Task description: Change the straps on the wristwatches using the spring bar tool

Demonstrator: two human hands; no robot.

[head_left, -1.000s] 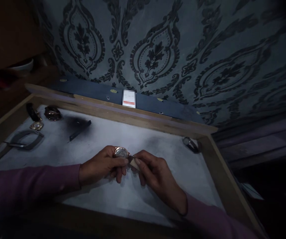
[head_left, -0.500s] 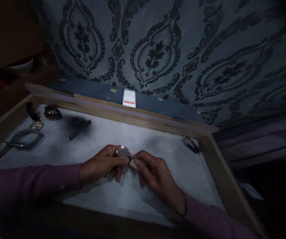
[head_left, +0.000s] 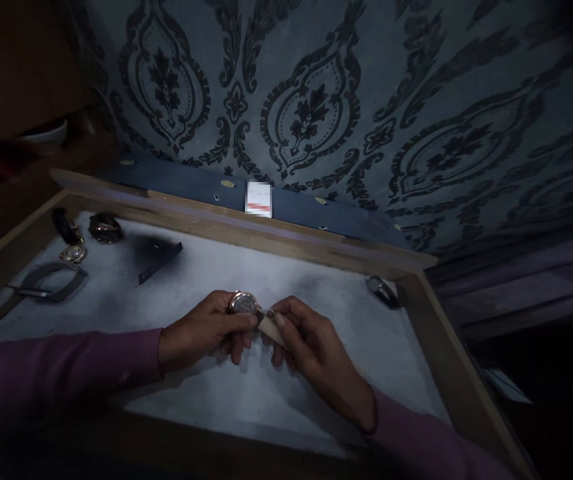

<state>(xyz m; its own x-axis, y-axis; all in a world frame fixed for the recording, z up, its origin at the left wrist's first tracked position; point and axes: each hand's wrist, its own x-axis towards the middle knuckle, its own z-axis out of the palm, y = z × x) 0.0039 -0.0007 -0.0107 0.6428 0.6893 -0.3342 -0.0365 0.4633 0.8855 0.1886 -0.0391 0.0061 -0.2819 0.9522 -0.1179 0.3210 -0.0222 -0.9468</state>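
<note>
Over the middle of the tray, my left hand (head_left: 216, 323) is closed around a wristwatch (head_left: 243, 303) with a round, shiny case. Its face is tilted up towards me, and my thumb lies at the case's lower edge. A pale strap (head_left: 271, 329) runs from the case to the right. My right hand (head_left: 311, 337) pinches at this strap, thumb on the near side, with fingers partly hidden behind. A small thin glint shows by the right fingertips, too fine to name.
A wood-framed tray (head_left: 446, 347) with a white base surrounds the hands. At its left lie a gold-toned watch (head_left: 72, 253), a dark watch (head_left: 105, 228) and a grey band (head_left: 59, 280). A dark strip (head_left: 160, 263) lies behind; another watch (head_left: 382, 292) is at the right corner.
My right hand has shifted slightly, thumb up and right, baring more of the pale strap. The left hand and watch have barely moved.
</note>
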